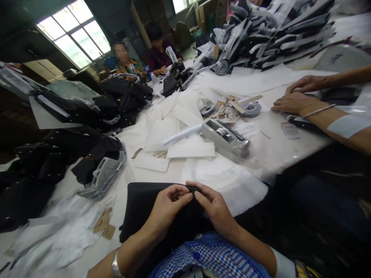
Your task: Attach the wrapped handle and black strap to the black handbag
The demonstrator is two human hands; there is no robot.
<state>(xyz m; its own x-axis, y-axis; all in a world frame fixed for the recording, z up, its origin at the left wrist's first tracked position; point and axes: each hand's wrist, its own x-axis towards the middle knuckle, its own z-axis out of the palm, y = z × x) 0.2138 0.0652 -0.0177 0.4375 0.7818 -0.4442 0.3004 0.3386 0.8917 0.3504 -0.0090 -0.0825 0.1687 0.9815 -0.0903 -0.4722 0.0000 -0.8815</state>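
A black bag [139, 210] lies flat on the white table [272, 150] right in front of me. My left hand [168, 206] and my right hand [214, 206] meet at its top edge. Both pinch a small black part of the bag [193, 189] between thumb and fingers. A metal watch band shows on my left wrist. A blue checked garment covers my lap below the hands.
A grey tape dispenser [227, 139] and white paper sheets [189, 148] lie beyond the bag. Black bags [87, 162] pile up at left, wrapped bags [278, 34] at far right. A co-worker's hands [295, 98] rest at right. Two people sit at the far end.
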